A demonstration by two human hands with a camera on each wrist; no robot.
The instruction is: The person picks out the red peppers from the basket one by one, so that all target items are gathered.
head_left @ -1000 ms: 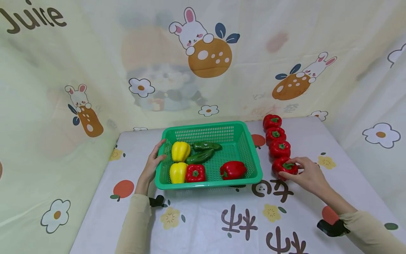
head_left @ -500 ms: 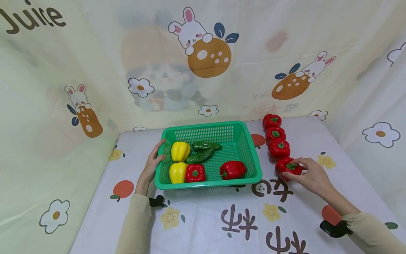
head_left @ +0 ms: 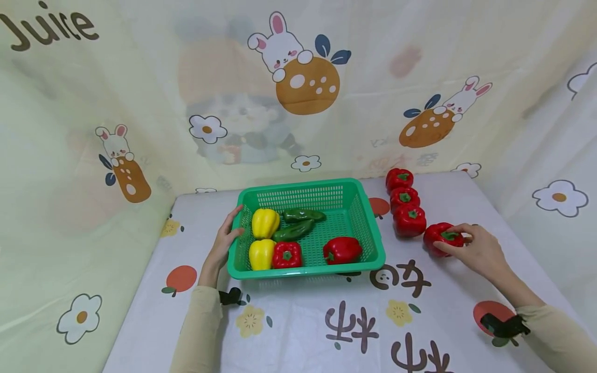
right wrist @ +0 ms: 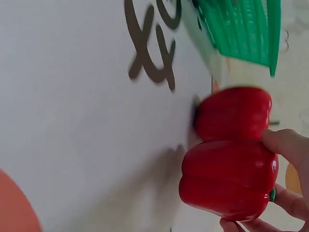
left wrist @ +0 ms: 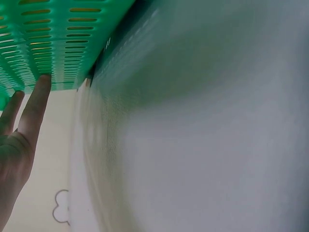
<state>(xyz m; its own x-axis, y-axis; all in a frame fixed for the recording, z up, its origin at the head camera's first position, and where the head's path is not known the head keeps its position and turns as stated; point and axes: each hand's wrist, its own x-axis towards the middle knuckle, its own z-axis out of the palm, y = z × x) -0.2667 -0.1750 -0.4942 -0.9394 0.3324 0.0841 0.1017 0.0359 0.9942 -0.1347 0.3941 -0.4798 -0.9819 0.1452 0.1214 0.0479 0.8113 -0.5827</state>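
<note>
My right hand [head_left: 480, 251] pinches a red bell pepper [head_left: 438, 243] near its green stem, with thumb and fingers on opposite sides. In the right wrist view this bell pepper [right wrist: 229, 179] overlaps another red one [right wrist: 234, 113], and a shadow falls on the cloth beside them. Three more red bell peppers [head_left: 409, 221] line up toward the back, left of the held one. My left hand [head_left: 224, 247] touches the left side of a green plastic basket [head_left: 305, 271]; in the left wrist view its straight fingers [left wrist: 36, 108] rest against the slotted wall.
Inside the basket are two yellow bell peppers [head_left: 265, 224], two long green peppers [head_left: 295, 229] and two red bell peppers [head_left: 342, 250]. A printed tablecloth [head_left: 289, 321] covers the table; patterned curtains [head_left: 224, 62] close off its back and sides.
My right hand has moved right and slightly back with the red bell pepper, away from the end of the row. The left hand and the basket stay put.
</note>
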